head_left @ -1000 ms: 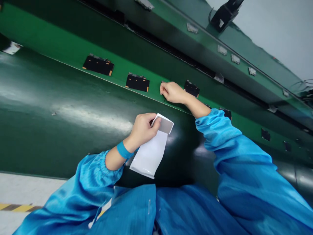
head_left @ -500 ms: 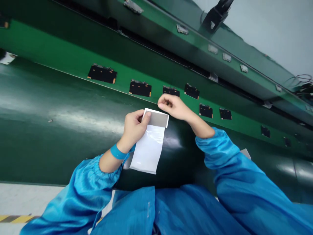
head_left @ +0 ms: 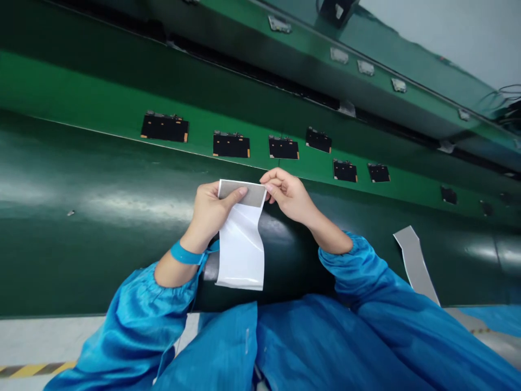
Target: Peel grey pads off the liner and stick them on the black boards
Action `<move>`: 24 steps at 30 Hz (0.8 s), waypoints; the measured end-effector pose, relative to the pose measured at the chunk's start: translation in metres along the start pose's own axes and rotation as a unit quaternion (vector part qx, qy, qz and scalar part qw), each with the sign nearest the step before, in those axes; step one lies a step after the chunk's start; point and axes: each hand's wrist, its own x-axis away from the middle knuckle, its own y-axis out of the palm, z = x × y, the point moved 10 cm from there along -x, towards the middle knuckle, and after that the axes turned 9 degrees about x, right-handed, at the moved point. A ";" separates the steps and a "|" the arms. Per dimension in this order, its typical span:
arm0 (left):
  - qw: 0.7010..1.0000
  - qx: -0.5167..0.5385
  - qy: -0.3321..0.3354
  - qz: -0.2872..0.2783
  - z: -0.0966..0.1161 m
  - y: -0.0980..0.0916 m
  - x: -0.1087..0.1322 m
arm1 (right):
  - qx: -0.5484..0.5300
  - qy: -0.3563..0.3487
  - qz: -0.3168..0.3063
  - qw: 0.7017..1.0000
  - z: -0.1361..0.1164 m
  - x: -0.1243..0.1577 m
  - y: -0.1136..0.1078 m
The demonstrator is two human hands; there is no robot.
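A white, glossy backing sheet [head_left: 242, 247] with a grey band [head_left: 254, 196] across its top hangs in front of me over the dark green bench. My left hand [head_left: 215, 209] grips the sheet's upper left side, thumb lying across the grey band and the other fingers behind it. At the upper right corner, my right hand [head_left: 287, 195] pinches the edge between thumb and forefinger. Whether a separate layer is between those fingertips is too small to tell. The lower part of the sheet bends and hangs free.
Several black flat parts with small circuit strips [head_left: 231, 145] lie along the bright green belt [head_left: 109, 117]. Another grey strip with a white edge [head_left: 417, 266] rests on the bench at right. Small metallic pieces [head_left: 340, 55] sit on the upper green ledge. A tiny scrap [head_left: 71, 213] lies at left.
My right hand has come down to the sheet's upper right corner and closed on it. The sheet and left hand have shifted slightly left in view. The grey strip at right is now uncovered.
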 end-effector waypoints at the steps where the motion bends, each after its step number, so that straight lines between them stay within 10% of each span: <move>1: 1.000 -0.007 0.003 0.004 0.001 -0.001 0.000 | 0.001 0.012 0.005 1.000 0.002 0.001 -0.004; 17: 0.997 -0.069 0.024 0.011 0.004 -0.003 0.001 | 0.014 0.035 0.023 0.999 0.009 0.007 0.000; 24: 0.997 -0.071 0.019 0.001 0.002 0.000 0.000 | 0.207 -0.082 0.084 0.971 -0.027 0.015 -0.013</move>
